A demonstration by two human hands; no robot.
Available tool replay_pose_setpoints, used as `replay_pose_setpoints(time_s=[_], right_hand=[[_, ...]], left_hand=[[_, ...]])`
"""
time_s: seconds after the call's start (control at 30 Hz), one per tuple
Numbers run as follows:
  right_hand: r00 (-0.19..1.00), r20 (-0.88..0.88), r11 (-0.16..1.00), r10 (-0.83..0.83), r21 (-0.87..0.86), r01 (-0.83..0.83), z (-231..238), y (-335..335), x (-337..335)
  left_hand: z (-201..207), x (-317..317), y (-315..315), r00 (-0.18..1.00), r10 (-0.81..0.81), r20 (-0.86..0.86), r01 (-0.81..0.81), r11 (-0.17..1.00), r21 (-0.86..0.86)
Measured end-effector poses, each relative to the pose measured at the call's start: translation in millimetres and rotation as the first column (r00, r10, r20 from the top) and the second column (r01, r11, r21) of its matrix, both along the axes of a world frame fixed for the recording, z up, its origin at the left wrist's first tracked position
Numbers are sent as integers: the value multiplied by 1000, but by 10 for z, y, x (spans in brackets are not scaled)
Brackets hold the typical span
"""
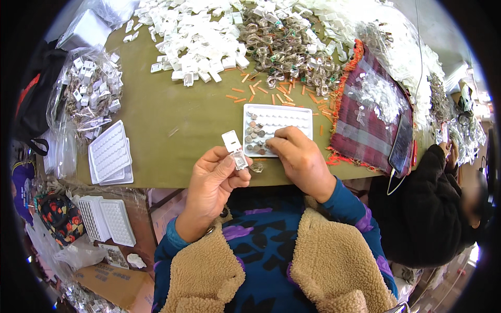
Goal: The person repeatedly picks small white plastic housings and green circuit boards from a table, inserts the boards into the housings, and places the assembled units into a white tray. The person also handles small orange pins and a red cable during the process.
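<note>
Between the thumb and fingers of my left hand [213, 180] is a small white plastic case [231, 141], its flap standing up and its lower part showing a clear or silvery inside. My right hand [302, 159] reaches over a white moulded tray [284, 116], fingertips pinched together at its lower middle. Several small round metal button cells [254, 133] lie in the tray's left part, beside those fingertips. Whether the pinch holds one is hidden. A small clear, shiny piece [257, 167] lies on the table just below the tray.
Ahead lie heaps of white plastic cases [201, 39], coiled wires [287, 49] and scattered copper-coloured strips [284, 91]. To the right are a plaid cloth [360, 125], a phone [401, 143] on a cable, and another person's dark sleeve [425, 193]. Stacked trays [109, 154] and a filled plastic bag [91, 88] stand left.
</note>
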State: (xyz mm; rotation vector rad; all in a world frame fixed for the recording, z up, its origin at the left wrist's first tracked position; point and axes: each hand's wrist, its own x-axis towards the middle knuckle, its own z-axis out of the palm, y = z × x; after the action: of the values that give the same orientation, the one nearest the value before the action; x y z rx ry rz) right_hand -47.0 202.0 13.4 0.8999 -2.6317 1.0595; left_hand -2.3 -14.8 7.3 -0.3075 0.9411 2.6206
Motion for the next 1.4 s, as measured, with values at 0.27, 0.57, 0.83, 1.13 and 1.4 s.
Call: replay_pose_setpoints(time_s=[0.27, 0.57, 0.83, 1.13, 1.4], right_hand=[[997, -77, 999, -31, -23, 30, -57, -71, 4], [1000, -9, 999, -18, 28, 18, 48, -59, 12], [992, 98, 951, 78, -307, -45, 277, -335, 300], [981, 193, 947, 37, -319, 27, 326, -316, 287], [998, 10, 913, -70, -401, 68, 264, -345, 281]], left_hand=[[-22, 37, -7, 1000, 15, -24, -13, 998, 54], [-37, 90, 20, 999, 3, -32, -1, 999, 54], [-37, 174, 73, 1000, -2, -24, 2, 1000, 14], [-31, 160, 84, 1000, -9, -20, 9, 999, 46], [36, 137, 142, 1000, -9, -13, 8, 999, -49]])
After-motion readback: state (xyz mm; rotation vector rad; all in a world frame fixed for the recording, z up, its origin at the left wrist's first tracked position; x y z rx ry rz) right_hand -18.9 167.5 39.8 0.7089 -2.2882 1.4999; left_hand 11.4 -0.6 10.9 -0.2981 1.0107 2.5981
